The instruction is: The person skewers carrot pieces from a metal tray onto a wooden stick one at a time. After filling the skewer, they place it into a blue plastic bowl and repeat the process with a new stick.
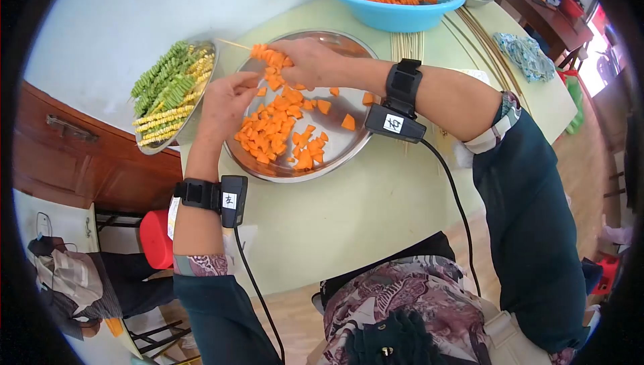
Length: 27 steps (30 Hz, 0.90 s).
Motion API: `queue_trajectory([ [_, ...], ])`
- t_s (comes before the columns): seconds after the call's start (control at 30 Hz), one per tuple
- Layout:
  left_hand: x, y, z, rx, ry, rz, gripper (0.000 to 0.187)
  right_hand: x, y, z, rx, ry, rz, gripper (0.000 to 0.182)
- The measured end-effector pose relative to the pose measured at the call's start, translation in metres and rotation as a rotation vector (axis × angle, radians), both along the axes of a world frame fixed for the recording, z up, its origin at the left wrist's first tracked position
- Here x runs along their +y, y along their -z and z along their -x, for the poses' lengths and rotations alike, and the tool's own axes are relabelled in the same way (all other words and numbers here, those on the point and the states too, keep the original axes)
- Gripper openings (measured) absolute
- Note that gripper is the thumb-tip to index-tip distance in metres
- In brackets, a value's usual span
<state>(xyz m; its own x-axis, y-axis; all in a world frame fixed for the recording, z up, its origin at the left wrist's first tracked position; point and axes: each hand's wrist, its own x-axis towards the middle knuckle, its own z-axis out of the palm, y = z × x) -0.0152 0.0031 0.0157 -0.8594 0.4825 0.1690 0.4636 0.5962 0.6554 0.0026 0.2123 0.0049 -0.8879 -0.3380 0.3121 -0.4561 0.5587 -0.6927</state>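
A round steel tray [349, 154] on the pale green table holds several cut carrot pieces [278, 127]. My right hand [310, 63] is closed on a thin wooden skewer [233, 44] with carrot pieces threaded on it, held over the tray's far side. My left hand [225, 100] hovers at the tray's left rim, its fingertips pinched on a carrot piece close to the skewer. Both wrists wear black bands with a cabled sensor box.
A steel plate [201, 100] of green and yellow skewers sits to the left. A blue bowl [392, 13] of finished carrot skewers stands at the back. Bare skewers [407, 46] lie behind the tray. A folded cloth [526, 55] lies right. A wooden cabinet [80, 157] and red stool [155, 239] stand left.
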Motion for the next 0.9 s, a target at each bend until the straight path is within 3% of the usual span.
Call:
queue_trajectory([
  [0.17,0.012,0.007,-0.008,-0.013,0.192,0.091,0.035,-0.001,0.005,0.005,0.112,-0.034,0.045,0.055],
  [0.23,0.019,0.006,-0.016,0.174,0.298,0.277,0.042,-0.001,0.007,0.008,0.203,-0.026,0.02,0.051],
  [0.33,0.022,0.011,-0.019,0.185,0.385,0.336,0.048,0.0,0.01,0.011,0.189,-0.003,0.036,0.046],
  [0.47,0.023,0.007,-0.019,0.266,0.393,0.409,0.039,0.001,0.014,0.019,0.212,-0.007,0.015,0.044],
  [0.63,0.016,0.009,-0.008,0.228,0.259,0.351,0.016,0.001,0.016,0.024,0.354,0.019,-0.018,0.045],
  [0.67,0.014,0.01,-0.008,0.226,0.259,0.352,0.016,0.001,0.017,0.024,0.352,0.019,-0.017,0.045],
  [0.73,0.012,0.006,-0.009,0.006,0.009,0.183,0.017,0.002,0.013,0.022,0.301,0.031,-0.023,0.046],
  [0.87,0.011,-0.003,-0.01,-0.031,-0.028,0.175,0.007,0.002,0.009,0.018,0.294,0.046,-0.071,0.046],
  [0.9,0.016,-0.009,-0.015,-0.152,-0.066,0.115,0.008,0.002,0.008,0.017,0.262,0.048,-0.077,0.047],
])
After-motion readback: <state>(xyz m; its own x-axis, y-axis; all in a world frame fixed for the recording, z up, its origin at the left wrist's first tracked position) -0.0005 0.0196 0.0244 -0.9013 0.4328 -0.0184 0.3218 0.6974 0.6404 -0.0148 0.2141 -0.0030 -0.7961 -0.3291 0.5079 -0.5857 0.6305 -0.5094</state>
